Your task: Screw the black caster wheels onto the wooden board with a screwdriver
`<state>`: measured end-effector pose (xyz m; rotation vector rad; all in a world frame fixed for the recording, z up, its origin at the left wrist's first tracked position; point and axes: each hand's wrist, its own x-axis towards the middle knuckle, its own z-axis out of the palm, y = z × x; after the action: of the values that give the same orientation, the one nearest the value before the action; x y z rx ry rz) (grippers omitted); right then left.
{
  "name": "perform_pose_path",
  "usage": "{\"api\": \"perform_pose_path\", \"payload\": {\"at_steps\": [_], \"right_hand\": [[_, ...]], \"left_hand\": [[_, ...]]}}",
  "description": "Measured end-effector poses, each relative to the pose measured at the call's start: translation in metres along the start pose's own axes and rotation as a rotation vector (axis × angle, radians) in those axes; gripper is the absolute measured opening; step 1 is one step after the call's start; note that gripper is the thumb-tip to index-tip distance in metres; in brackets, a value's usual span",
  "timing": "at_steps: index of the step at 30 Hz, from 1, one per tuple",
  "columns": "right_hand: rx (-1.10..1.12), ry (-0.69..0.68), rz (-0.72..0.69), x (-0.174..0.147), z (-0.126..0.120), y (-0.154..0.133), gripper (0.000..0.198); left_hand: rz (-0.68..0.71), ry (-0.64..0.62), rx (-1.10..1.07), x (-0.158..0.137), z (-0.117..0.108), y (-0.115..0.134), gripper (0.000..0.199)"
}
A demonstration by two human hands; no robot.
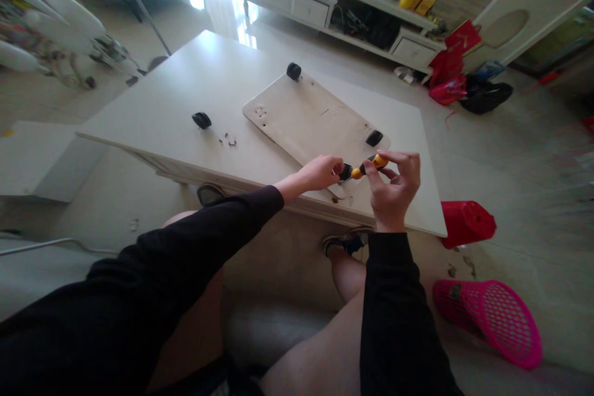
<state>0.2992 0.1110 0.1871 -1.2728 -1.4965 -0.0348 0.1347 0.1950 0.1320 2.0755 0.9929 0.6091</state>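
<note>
A pale rectangular board [310,120] with rounded corners lies on the white table. Black caster wheels stand at its far corner [293,71] and right corner [374,137]. My left hand [323,172] is closed around a third black caster [346,172] at the board's near corner. In my right hand [394,189] is a yellow and black screwdriver [371,165], its front end against or right beside that caster; the tip is hidden. A loose caster [202,120] lies to the left on the table, near several small screws [228,140].
The white table [185,86] has its near edge just before my knees. A red bin [468,223] and a pink mesh basket [492,322] lie on the floor at right. A white cabinet [297,6] stands beyond, and a white box [51,158] sits at left.
</note>
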Motion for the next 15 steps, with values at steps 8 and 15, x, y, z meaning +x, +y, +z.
{"api": "perform_pose_path", "payload": {"at_steps": [8,15], "right_hand": [[0.015,-0.05,-0.031,-0.0033,-0.0029,0.0028,0.03],[-0.019,-0.01,-0.062,-0.0003,-0.0001,-0.0003,0.018]], "left_hand": [[0.046,0.011,-0.11,0.001,0.0045,0.0007,0.02],[0.022,0.028,-0.001,0.0045,0.0084,-0.0029,0.008]]}}
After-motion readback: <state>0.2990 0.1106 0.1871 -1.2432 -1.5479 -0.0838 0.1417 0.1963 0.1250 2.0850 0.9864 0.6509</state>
